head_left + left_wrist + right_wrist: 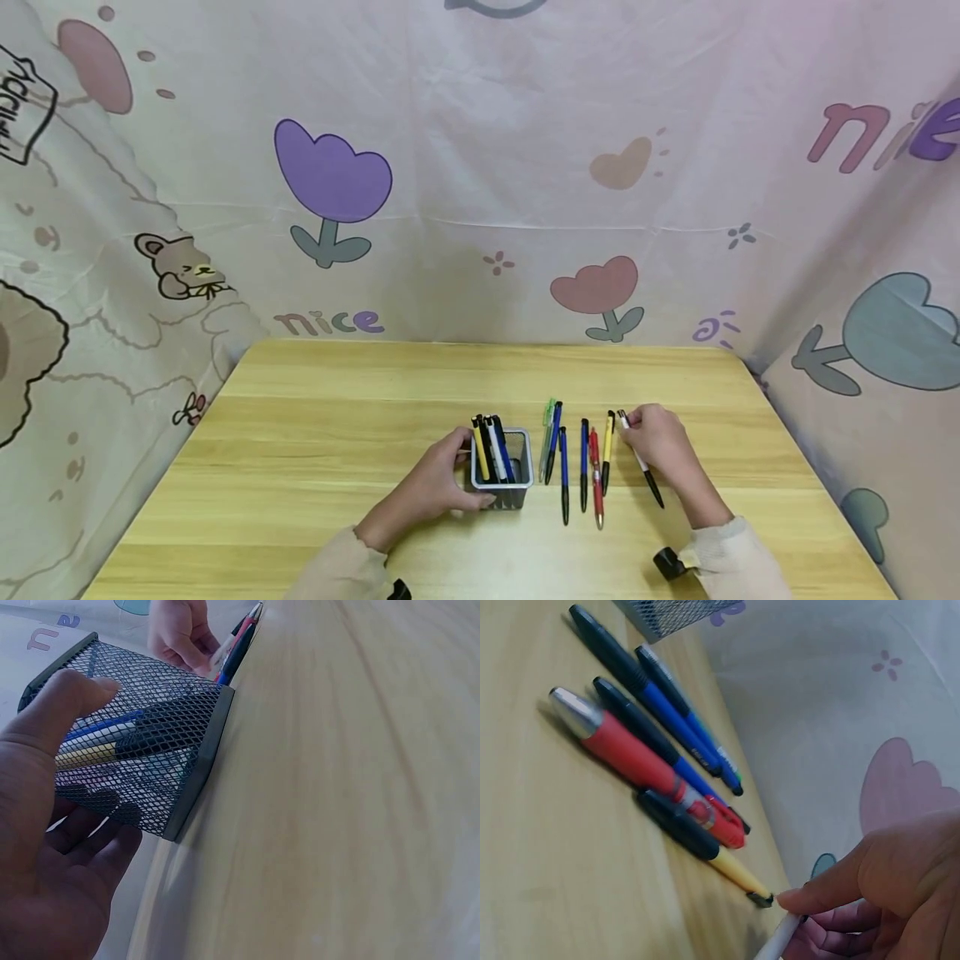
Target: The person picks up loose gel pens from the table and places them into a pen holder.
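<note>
My left hand (442,477) grips a mesh pen holder (519,493) from its left side, thumb across the front and fingers behind. Several pens (491,450), with yellow, white and blue barrels, stand in it, leaning left. In the left wrist view the holder's dark mesh wall (161,720) shows the pens through it. My right hand (660,437) pinches the top end of a white pen (641,458) with a black lower part, which slants over the table at the right of the row. The right wrist view shows its white end (780,937) between thumb and fingers.
Between the hands lies a row of pens on the wooden table (337,417): a green one (547,429), several blue ones (584,454), a red one (596,475) and a yellow one (607,442). A patterned cloth (480,167) hangs behind the table.
</note>
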Motion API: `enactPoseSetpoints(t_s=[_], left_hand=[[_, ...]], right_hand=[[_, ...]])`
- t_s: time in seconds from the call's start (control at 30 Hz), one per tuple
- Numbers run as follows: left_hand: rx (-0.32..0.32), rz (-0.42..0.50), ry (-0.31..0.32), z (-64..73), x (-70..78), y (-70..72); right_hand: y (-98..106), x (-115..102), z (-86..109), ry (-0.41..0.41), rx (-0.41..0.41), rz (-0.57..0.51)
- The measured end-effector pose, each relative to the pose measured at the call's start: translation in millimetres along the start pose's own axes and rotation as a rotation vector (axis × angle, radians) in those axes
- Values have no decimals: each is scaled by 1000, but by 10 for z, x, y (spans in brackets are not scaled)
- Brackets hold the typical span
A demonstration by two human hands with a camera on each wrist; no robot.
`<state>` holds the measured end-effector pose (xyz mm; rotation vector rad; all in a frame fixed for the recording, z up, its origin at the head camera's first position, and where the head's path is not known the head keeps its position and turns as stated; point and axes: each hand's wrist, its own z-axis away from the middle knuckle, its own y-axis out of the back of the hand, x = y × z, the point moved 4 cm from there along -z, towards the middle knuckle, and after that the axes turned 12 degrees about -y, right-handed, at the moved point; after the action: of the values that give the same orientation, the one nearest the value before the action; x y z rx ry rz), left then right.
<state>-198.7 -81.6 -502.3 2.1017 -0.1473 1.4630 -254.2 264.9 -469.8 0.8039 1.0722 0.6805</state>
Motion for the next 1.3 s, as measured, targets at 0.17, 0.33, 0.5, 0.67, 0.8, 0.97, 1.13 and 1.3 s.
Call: enactPoseSetpoints(t_s=[0.17,0.33,0.5,0.67,0.8,0.97,1.13,1.3], left_hand=[[6,-17,5,-11,-7,12],[2,-24,4,-13,4,14],[7,-28,5,-7,8,13],[5,-30,3,4,-5,6],[7,-43,3,6,-15,6],[7,-43,-1,5,-16,3],[3,-30,6,7,-17,-2],[4,-24,8,8,-10,-5]], right_hand=[[104,-81,69,53,50,8],[165,-153,141,77,60,-9],[184,-243,198,101,55,-32],[188,-318,243,119,80,-33],[217,-382,276,145,112,-52],[252,-452,324,156,113,-88],[274,-520,385,166,103,-135],[302,-592,448,214,137,-180]])
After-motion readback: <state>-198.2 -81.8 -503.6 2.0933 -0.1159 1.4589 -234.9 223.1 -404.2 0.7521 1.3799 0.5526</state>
